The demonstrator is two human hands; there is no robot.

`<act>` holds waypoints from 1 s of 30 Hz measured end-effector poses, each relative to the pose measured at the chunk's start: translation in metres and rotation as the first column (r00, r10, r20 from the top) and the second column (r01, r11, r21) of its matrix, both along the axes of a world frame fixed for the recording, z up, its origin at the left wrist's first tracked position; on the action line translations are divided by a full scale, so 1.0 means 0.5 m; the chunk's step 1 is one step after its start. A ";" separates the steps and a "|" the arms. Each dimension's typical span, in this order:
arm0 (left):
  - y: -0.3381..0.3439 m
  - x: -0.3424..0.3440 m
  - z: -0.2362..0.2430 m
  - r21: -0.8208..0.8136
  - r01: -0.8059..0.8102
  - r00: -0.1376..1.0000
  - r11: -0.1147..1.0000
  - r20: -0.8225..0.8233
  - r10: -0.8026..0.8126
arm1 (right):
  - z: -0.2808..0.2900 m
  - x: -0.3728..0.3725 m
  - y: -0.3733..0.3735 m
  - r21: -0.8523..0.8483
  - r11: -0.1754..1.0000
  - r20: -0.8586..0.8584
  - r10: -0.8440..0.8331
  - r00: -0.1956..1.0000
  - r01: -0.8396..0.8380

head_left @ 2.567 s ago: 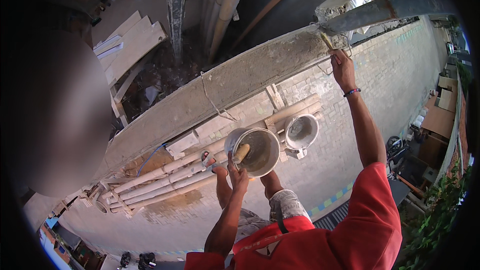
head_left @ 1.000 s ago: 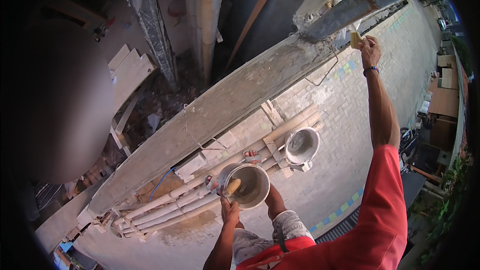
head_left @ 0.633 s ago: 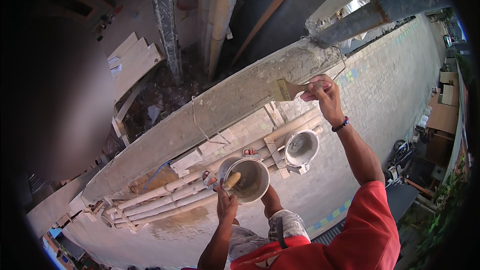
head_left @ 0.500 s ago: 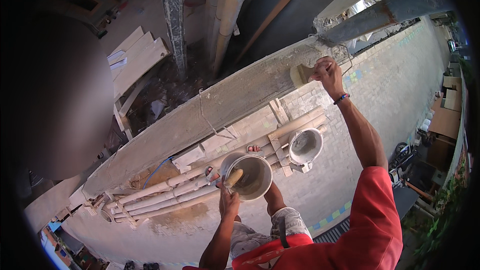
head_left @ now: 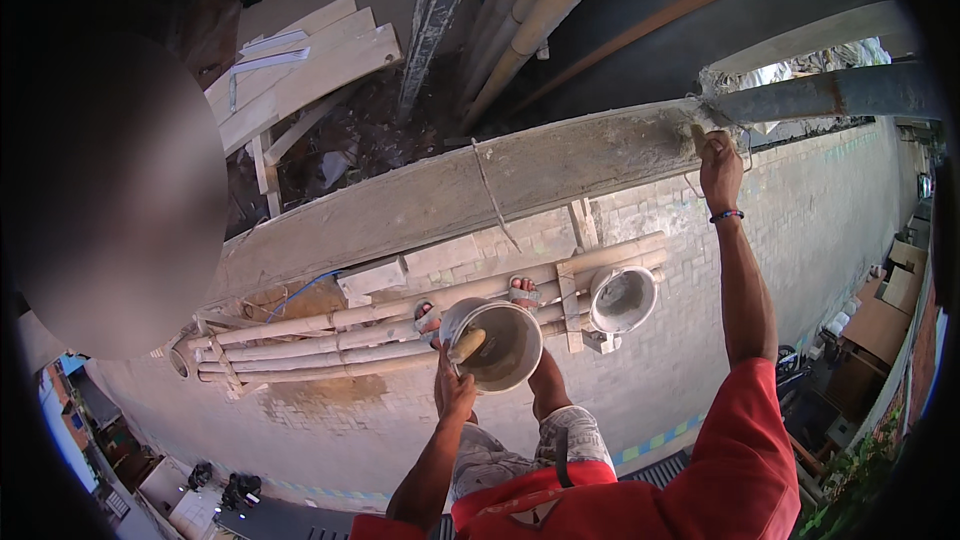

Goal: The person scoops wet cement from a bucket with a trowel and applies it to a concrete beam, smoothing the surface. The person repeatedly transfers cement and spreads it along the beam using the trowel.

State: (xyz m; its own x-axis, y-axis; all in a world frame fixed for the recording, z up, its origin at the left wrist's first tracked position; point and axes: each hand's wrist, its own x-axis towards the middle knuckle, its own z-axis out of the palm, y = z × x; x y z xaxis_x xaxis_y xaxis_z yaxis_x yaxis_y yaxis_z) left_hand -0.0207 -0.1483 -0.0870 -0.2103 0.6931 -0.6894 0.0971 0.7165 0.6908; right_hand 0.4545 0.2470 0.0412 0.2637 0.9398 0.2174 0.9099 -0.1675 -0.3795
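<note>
Brush (head_left: 698,141), pinched in right hand (head_left: 720,176), stood at concrete beam (head_left: 590,155), two o'clock; left hand (head_left: 458,395) clasped bucket (head_left: 520,356) at six o'clock, apparently to steady it.

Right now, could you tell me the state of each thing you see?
Brush: gripped in right hand, near the concrete beam; contact unclear
Held bucket: gripped by left hand, uncovered
Handle: tilted inside the held bucket
Second bucket: unheld, uncovered
Bamboo poles: side by side
Thin cord: draped across the concrete beam
</note>
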 end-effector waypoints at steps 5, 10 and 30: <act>0.004 -0.016 0.046 -0.042 -0.112 0.988 0.993 0.101 0.116 | 0.019 -0.095 -0.060 -0.146 0.977 -0.720 0.005 0.694 -0.158; 0.041 -0.015 0.111 -0.115 -0.169 0.975 0.979 0.129 0.183 | -0.008 0.068 -0.071 -0.081 0.994 0.115 -0.069 0.991 0.078; -0.001 -0.060 0.028 0.003 -0.111 0.990 0.994 0.090 0.110 | -0.011 -0.401 0.009 -0.129 0.943 -0.942 -0.019 0.336 -0.306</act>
